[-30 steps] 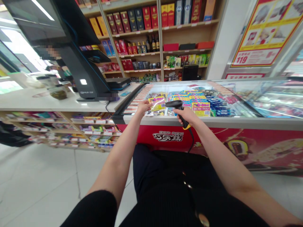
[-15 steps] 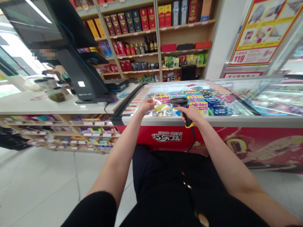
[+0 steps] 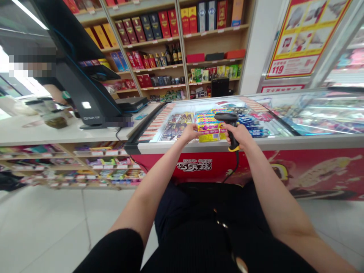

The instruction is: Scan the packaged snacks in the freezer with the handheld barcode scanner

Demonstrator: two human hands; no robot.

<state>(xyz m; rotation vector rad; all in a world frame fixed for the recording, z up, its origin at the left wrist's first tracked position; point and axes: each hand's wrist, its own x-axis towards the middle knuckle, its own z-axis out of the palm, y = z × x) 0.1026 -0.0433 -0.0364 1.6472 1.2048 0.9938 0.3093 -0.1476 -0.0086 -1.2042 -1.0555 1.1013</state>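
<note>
My left hand pinches a yellow snack packet and holds it up over the front rim of the chest freezer. My right hand grips a black barcode scanner with a yellow end, whose head sits just above and right of the packet. The scanner's black cable hangs down in front of the freezer's red panel. Both forearms reach forward from my dark clothing.
A white checkout counter at left carries a black till screen and small racks of sweets below. Another person stands behind the counter at far left. Shelves of boxed bottles line the back wall. A promotional poster hangs at right.
Both hands have drifted right along the freezer rim, and the packet has turned to face me more squarely under the scanner. The view has panned slightly.
</note>
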